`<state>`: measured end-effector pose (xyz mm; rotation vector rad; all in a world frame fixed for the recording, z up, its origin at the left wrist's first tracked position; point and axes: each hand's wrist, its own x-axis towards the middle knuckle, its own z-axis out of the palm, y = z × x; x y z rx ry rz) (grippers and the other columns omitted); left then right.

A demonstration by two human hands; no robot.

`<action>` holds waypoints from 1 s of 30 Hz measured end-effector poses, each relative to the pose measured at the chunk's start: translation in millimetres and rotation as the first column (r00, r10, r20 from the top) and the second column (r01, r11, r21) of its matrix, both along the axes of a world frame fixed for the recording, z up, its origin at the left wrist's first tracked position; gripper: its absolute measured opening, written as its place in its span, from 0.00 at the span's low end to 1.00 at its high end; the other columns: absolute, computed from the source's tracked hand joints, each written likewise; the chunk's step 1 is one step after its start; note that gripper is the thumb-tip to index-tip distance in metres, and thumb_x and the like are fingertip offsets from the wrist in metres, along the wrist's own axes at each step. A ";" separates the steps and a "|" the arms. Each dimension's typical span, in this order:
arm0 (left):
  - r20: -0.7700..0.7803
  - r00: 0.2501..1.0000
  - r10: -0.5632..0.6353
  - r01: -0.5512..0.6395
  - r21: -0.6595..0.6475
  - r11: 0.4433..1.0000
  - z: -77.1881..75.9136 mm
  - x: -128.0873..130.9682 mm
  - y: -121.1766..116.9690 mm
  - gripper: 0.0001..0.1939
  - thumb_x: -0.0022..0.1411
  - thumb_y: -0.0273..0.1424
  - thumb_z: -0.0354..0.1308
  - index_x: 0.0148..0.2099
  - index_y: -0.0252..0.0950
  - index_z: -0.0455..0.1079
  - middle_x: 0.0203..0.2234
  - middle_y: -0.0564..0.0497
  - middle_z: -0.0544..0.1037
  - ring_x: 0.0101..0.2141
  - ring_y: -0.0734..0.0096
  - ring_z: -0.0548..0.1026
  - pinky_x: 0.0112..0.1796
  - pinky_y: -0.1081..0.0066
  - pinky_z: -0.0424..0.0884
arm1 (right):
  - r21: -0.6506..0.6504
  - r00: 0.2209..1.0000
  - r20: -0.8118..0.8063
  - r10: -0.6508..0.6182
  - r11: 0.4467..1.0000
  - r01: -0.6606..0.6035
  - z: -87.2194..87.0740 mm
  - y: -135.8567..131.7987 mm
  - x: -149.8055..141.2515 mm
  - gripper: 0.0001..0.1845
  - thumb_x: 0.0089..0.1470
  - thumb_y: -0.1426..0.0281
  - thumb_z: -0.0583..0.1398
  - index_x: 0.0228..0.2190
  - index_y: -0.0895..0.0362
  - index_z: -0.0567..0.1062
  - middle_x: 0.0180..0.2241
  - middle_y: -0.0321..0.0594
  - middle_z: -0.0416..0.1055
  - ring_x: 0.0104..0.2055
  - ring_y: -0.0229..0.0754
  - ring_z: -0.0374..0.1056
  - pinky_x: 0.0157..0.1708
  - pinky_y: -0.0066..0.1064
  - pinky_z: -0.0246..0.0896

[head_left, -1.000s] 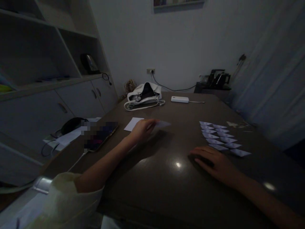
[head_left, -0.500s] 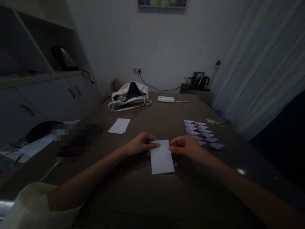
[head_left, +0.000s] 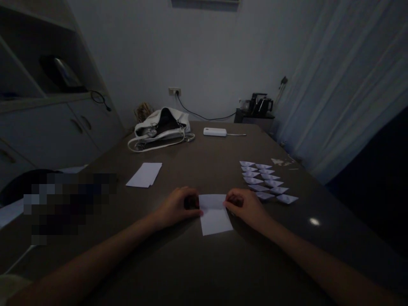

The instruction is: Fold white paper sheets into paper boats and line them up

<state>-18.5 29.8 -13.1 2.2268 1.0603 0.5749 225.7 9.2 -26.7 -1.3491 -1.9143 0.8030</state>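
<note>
A white sheet of paper (head_left: pixel 216 221) lies in front of me on the dark table, a crosswise crease in its upper part and the top strip slightly raised. My left hand (head_left: pixel 178 207) grips its left edge, thumb at the near side and curled fingers by the top corner. On the opposite edge, the thumb and fingers of my right hand (head_left: pixel 247 207) pinch the paper close to the crease. Several small folded paper boats (head_left: pixel 273 183) stand in two rows beyond my right hand. To the left is a stack of white paper sheets (head_left: pixel 144 174).
A white handbag (head_left: pixel 162 127) rests at the table's far left, with a white power bank (head_left: pixel 215 132) and its short cable to the right. Paper scraps (head_left: pixel 280 162) lie near the right edge. Kettles (head_left: pixel 261 106) stand on a low cabinet behind.
My view has shifted slightly right. The left thumb has slid from the paper's face to its left edge, and a crease with a raised top strip now shows.
</note>
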 end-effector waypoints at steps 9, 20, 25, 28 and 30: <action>-0.105 0.963 -0.249 0.267 0.223 0.938 -0.6 -2.6 -10.9 0.08 0.63 0.25 0.51 0.39 0.38 0.71 0.36 0.49 0.74 0.38 0.68 0.71 0.40 0.70 0.63 | 0.057 0.943 0.188 0.275 0.955 -0.290 18.4 -5.4 8.9 0.09 0.47 0.82 0.57 0.28 0.58 0.74 0.29 0.36 0.71 0.28 0.34 0.66 0.28 0.24 0.61; -0.127 0.923 -0.364 0.376 0.091 0.922 9.9 -6.6 -17.9 0.17 0.54 0.16 0.49 0.42 0.37 0.71 0.42 0.48 0.71 0.41 0.69 0.71 0.40 0.72 0.68 | 0.099 0.826 0.354 0.438 0.861 -0.499 28.5 -17.9 9.7 0.11 0.51 0.81 0.55 0.36 0.60 0.73 0.37 0.43 0.70 0.38 0.38 0.66 0.37 0.28 0.60; -0.127 0.921 -0.368 0.378 0.073 0.923 13.9 -4.8 -20.4 0.10 0.60 0.24 0.52 0.43 0.36 0.71 0.41 0.47 0.71 0.39 0.69 0.71 0.40 0.71 0.69 | 0.087 0.827 0.376 0.417 0.873 -0.480 30.3 -17.5 7.9 0.06 0.55 0.76 0.56 0.35 0.61 0.72 0.36 0.43 0.69 0.36 0.38 0.65 0.36 0.28 0.60; -0.126 0.923 -0.365 0.374 0.064 0.925 13.5 -3.9 -19.8 0.08 0.61 0.26 0.53 0.42 0.36 0.71 0.41 0.47 0.71 0.40 0.69 0.71 0.40 0.71 0.69 | 0.084 0.827 0.380 0.414 0.875 -0.477 29.4 -16.9 8.3 0.06 0.55 0.76 0.57 0.36 0.60 0.72 0.36 0.42 0.69 0.36 0.38 0.65 0.35 0.28 0.60; -0.120 0.924 -0.363 0.372 0.062 0.926 12.9 -3.7 -19.2 0.08 0.61 0.25 0.53 0.42 0.36 0.71 0.41 0.48 0.71 0.40 0.69 0.71 0.41 0.71 0.69 | 0.085 0.827 0.379 0.416 0.874 -0.478 28.4 -17.0 8.8 0.06 0.54 0.76 0.57 0.36 0.60 0.72 0.36 0.41 0.69 0.36 0.37 0.65 0.35 0.27 0.59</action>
